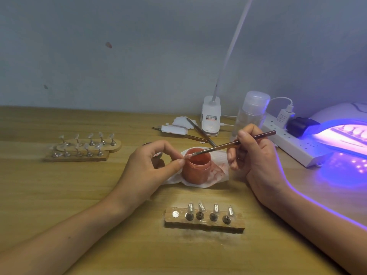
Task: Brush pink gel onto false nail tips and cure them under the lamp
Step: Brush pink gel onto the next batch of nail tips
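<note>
— False nail tip, small, pale and pink-smeared (pixel 187 156): where have you got it?
— Pinched between thumb and forefinger of my left hand (pixel 151 165), just over the left rim of the open round pink gel jar (pixel 196 167). My right hand (pixel 256 155) grips the thin brown-handled brush (pixel 234 143) like a pen, bristles touching the tip.
— So which step?
— Coating, I'd say. The near wooden block of metal stands (pixel 204 225) has one bare spot at its left end.
— Next?
— Probably an even stroke without flooding the edges, then reseating it there. The white domed lamp (pixel 337 113) glows violet at far right with a rack inside; this block likely follows once all are coated.
</note>
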The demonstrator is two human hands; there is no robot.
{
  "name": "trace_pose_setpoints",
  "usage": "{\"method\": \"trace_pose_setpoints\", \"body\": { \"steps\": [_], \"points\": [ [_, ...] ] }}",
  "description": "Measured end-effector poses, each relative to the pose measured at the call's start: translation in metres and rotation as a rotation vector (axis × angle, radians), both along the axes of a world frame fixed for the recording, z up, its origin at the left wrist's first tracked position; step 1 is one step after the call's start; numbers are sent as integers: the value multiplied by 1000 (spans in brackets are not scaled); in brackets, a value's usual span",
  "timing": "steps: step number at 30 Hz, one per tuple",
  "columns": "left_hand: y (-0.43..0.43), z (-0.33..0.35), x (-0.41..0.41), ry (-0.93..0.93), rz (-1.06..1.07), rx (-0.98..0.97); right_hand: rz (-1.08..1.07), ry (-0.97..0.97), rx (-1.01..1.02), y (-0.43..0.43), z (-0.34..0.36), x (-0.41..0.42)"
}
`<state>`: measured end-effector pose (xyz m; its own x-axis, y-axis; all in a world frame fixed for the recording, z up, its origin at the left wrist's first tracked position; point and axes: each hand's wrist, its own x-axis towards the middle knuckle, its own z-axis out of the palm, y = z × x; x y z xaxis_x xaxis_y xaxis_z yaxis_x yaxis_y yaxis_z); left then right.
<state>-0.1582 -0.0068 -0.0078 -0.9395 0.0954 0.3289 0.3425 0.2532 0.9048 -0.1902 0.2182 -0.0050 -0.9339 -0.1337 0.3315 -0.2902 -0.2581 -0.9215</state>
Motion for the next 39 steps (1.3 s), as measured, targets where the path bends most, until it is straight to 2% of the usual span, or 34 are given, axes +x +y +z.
{"method": "trace_pose_setpoints", "body": {
  "steps": [4, 9, 13, 31, 34, 39],
  "points": [
    [0, 0, 1, -7, 2, 7, -21, -37, 33, 0, -1, 0],
    [-1, -2, -1, -15, -1, 19, -7, 42, 3, 1, 1, 1],
    [-1, -2, -1, -14, -7, 21, 0, 33, 31, 0, 0, 1],
    [-2, -2, 0, 10, -40, 26, -344, 23, -18, 13, 6, 0],
    [-2, -3, -1, 11, -42, 18, -283, 67, -55, 15, 9, 0],
    [-3, -4, -2, 13, -48, 20, -132, 262, 73, 19, 10, 0]
  ]
}}
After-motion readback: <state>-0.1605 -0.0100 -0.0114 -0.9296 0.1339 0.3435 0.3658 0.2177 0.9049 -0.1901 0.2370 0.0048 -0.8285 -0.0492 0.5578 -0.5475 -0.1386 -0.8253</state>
